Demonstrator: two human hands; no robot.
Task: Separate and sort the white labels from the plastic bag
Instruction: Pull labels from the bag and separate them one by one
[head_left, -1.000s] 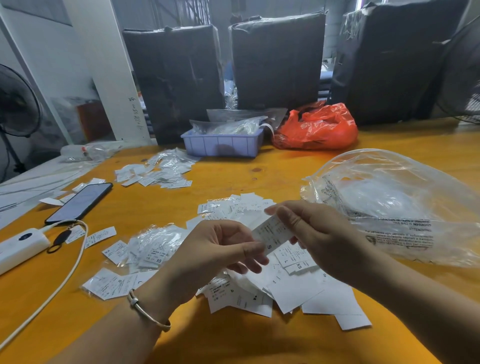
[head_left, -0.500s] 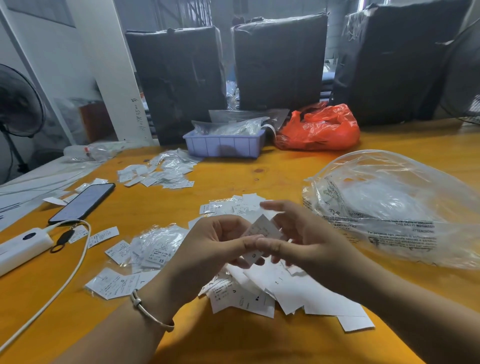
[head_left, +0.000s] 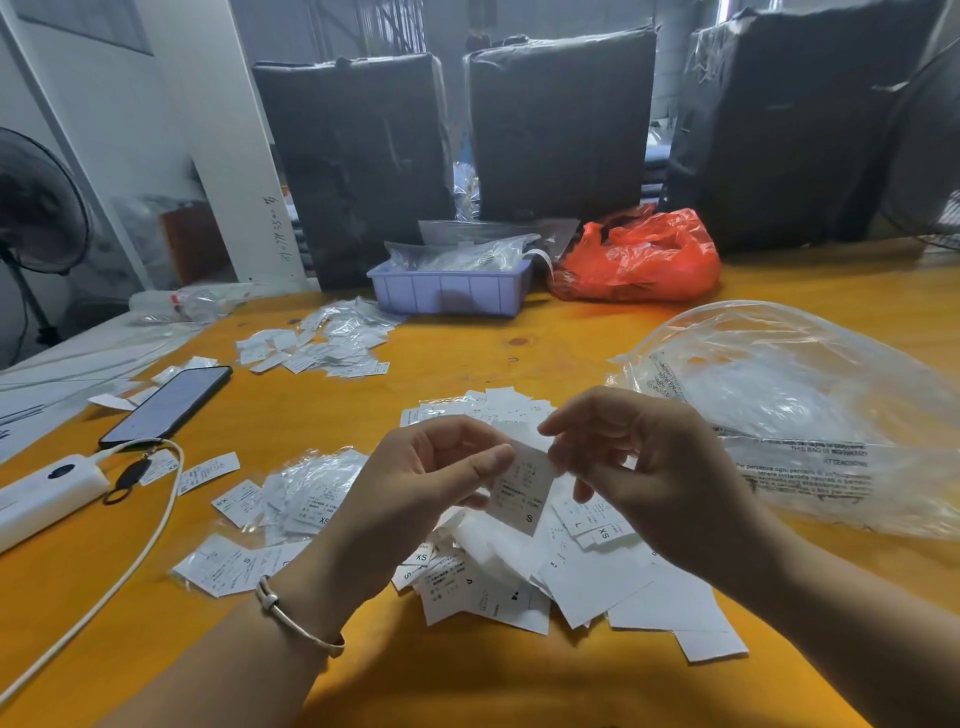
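Above the table's middle I hold one white label (head_left: 522, 488) printed with an S. My left hand (head_left: 415, 483) pinches its left edge between thumb and fingers, and my right hand (head_left: 639, 467) pinches its upper right edge. Under both hands lies a loose heap of white labels (head_left: 587, 577), some face down. Labels in small clear sleeves (head_left: 306, 493) lie to the left of the heap. A big clear plastic bag (head_left: 800, 410) with printed warnings lies to the right, beside my right hand.
On the orange table (head_left: 519, 348) a second label pile (head_left: 317, 348) lies at the back left. A phone (head_left: 166, 405), a white power bank (head_left: 41, 493) and its cable (head_left: 150, 540) sit at left. A lilac tray (head_left: 452, 293), a red bag (head_left: 639, 260) and dark wrapped boxes (head_left: 561, 124) stand behind.
The hands have drawn slightly apart with the label, which now hangs lower between them with its S print facing me. The piles and the bag have not moved.
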